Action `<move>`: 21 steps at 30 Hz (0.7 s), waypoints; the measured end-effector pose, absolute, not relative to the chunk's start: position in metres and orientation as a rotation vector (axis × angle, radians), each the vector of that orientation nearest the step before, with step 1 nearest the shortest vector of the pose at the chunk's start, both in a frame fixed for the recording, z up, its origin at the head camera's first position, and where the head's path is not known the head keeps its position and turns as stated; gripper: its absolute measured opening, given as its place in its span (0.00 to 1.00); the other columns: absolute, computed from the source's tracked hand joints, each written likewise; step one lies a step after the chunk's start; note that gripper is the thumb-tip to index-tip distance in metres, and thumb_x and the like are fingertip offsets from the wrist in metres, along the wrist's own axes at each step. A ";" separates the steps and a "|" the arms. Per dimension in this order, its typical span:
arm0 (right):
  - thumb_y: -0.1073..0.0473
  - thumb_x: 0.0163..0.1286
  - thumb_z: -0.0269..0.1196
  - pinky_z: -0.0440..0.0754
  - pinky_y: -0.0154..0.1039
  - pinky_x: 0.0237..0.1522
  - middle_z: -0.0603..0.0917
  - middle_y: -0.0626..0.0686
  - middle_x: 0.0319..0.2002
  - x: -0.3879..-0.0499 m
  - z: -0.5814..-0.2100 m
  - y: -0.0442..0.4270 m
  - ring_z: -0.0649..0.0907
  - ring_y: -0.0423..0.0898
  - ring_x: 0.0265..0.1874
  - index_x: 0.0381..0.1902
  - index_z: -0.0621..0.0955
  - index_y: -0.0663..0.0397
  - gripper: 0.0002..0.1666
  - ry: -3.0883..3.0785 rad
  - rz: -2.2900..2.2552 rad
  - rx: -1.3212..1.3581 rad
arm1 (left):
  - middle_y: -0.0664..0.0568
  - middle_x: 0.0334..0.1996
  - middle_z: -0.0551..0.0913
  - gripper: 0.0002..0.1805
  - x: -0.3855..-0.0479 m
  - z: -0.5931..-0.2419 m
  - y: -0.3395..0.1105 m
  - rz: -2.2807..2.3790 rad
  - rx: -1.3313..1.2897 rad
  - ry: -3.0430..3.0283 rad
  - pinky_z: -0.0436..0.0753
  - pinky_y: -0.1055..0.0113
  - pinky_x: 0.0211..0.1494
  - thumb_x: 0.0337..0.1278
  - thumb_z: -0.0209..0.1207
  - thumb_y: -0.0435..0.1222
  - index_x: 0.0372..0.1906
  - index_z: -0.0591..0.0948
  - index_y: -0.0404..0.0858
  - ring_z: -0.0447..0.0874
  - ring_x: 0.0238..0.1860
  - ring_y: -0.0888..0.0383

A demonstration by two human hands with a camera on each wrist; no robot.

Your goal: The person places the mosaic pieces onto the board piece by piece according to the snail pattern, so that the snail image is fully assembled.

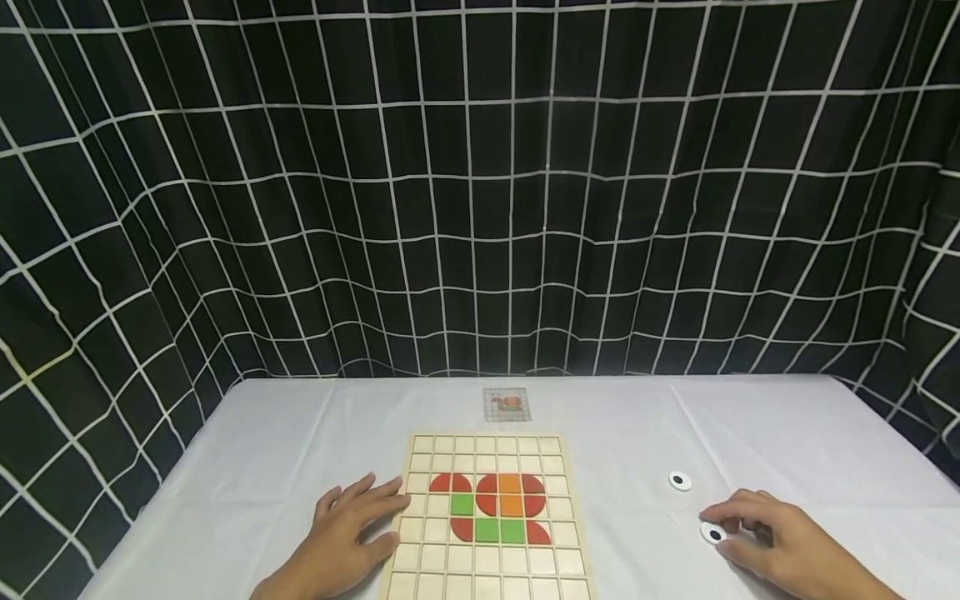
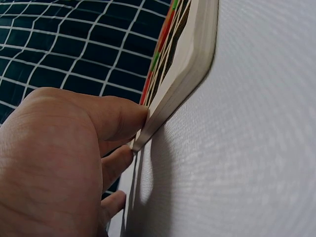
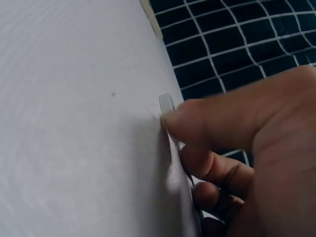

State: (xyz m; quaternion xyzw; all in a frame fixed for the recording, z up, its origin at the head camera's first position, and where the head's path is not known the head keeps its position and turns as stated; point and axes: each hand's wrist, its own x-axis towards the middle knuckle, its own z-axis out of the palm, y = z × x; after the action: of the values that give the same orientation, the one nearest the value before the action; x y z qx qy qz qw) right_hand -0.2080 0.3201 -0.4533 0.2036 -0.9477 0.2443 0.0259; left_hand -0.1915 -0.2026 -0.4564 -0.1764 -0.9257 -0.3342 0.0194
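Note:
A pale wooden grid board (image 1: pixel 450 558) lies on the table with red, orange and green pieces set in its squares, among them a green square (image 1: pixel 462 504) and an orange square (image 1: pixel 511 505). My left hand (image 1: pixel 341 533) rests beside it, fingers extended and touching its left edge. The left wrist view shows the thumb against the board's thick side (image 2: pixel 195 59). To the right of the board, my right hand (image 1: pixel 780 537) pinches a white disc with a black dot (image 1: pixel 712 534) between thumb and fingers, at the cloth. A matching white disc (image 1: pixel 679 481) lies flat a little farther back.
A small clear card (image 1: pixel 507 405) with a gridded, coloured picture lies just behind the board. White cloth (image 1: pixel 300 417) covers the table. Black curtain with white grid lines (image 1: pixel 487 208) hangs behind the table and at both sides.

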 end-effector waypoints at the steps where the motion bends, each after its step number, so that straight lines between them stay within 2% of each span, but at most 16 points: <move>1: 0.58 0.57 0.70 0.76 0.34 0.35 0.76 0.33 0.34 -0.208 -0.453 0.320 0.72 0.35 0.34 0.47 0.84 0.42 0.17 -2.930 0.771 0.638 | 0.52 0.66 0.71 0.21 -0.192 -0.456 -0.203 -1.029 -0.543 -2.876 0.40 0.37 0.65 0.57 0.62 0.40 0.57 0.81 0.46 0.54 0.71 0.41; 5: 0.60 0.59 0.68 0.76 0.34 0.35 0.76 0.34 0.33 -0.209 -0.453 0.319 0.72 0.35 0.33 0.47 0.85 0.43 0.17 -2.961 0.793 0.646 | 0.52 0.66 0.71 0.21 -0.192 -0.457 -0.202 -1.001 -0.524 -2.892 0.40 0.38 0.66 0.57 0.61 0.39 0.58 0.81 0.45 0.55 0.71 0.42; 8: 0.56 0.60 0.69 0.74 0.35 0.32 0.75 0.38 0.31 -0.208 -0.453 0.317 0.71 0.34 0.30 0.44 0.84 0.47 0.13 -2.959 0.787 0.591 | 0.52 0.66 0.71 0.21 -0.192 -0.457 -0.202 -0.997 -0.527 -2.892 0.41 0.38 0.66 0.57 0.61 0.39 0.57 0.81 0.45 0.55 0.71 0.42; 12: 0.46 0.56 0.72 0.72 0.34 0.30 0.72 0.41 0.30 -0.207 -0.453 0.315 0.71 0.35 0.30 0.47 0.82 0.49 0.23 -2.988 0.797 0.486 | 0.52 0.65 0.71 0.21 -0.192 -0.457 -0.202 -0.994 -0.526 -2.891 0.41 0.39 0.66 0.57 0.61 0.39 0.57 0.81 0.45 0.55 0.70 0.42; 14: 0.47 0.58 0.71 0.72 0.34 0.31 0.73 0.40 0.32 -0.207 -0.453 0.315 0.71 0.35 0.31 0.51 0.81 0.49 0.25 -3.011 0.804 0.525 | 0.52 0.65 0.71 0.21 -0.193 -0.457 -0.202 -0.994 -0.520 -2.894 0.41 0.39 0.66 0.57 0.61 0.39 0.57 0.81 0.45 0.55 0.71 0.42; 18: 0.54 0.61 0.68 0.74 0.35 0.32 0.75 0.36 0.33 -0.209 -0.453 0.318 0.71 0.35 0.31 0.52 0.82 0.45 0.20 -3.006 0.795 0.669 | 0.53 0.66 0.71 0.21 -0.193 -0.458 -0.202 -0.990 -0.509 -2.902 0.41 0.39 0.66 0.57 0.61 0.39 0.57 0.81 0.46 0.55 0.71 0.43; 21: 0.50 0.60 0.69 0.75 0.36 0.33 0.75 0.37 0.31 -0.209 -0.452 0.315 0.71 0.35 0.31 0.47 0.84 0.44 0.17 -3.014 0.781 0.582 | 0.53 0.66 0.71 0.21 -0.193 -0.458 -0.203 -0.994 -0.508 -2.898 0.41 0.39 0.66 0.57 0.61 0.39 0.57 0.81 0.46 0.54 0.71 0.43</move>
State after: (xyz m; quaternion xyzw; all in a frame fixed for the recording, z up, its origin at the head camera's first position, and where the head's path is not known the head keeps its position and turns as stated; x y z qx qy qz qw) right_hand -0.2091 0.3153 -0.4525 0.1838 -0.9515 0.2465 -0.0131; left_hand -0.1932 -0.2027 -0.4584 -0.1635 -0.9330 -0.3200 0.0179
